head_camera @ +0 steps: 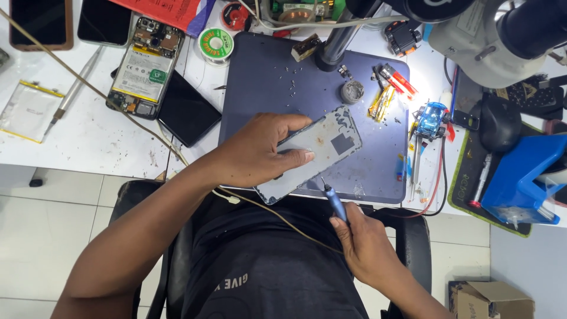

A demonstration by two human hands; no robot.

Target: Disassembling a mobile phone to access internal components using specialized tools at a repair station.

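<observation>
Grey and thin, the phone back panel [313, 152] is lying tilted across the near edge of the dark blue work mat [260, 88], its near left corner overhanging the table edge above the person's lap. The left hand [257, 150] is pressing down on the panel's left half, fingers spread flat over it and the thumb lying along its near side, pinning it rather than pinching it. The right hand [369, 248] is closing its fingers around a slim blue-handled tool [334, 199], whose fine tip is touching the panel's near long edge.

The panel is looking light, flat and somewhat flexible, probably plastic with old adhesive residue on it, so it is likely bending or cracking if levered at one point; holding it by the long edges or flat under the palm seems safest. Its smooth surface may be sliding on the mat unless weighted.

To the far left an opened phone [144, 68] with its battery showing is lying on the white table [88, 136], just beside a dark screen panel [188, 109]. A solder spool [215, 44] is sitting farther off, and a microscope head [484, 41] is hanging at the far right.
</observation>
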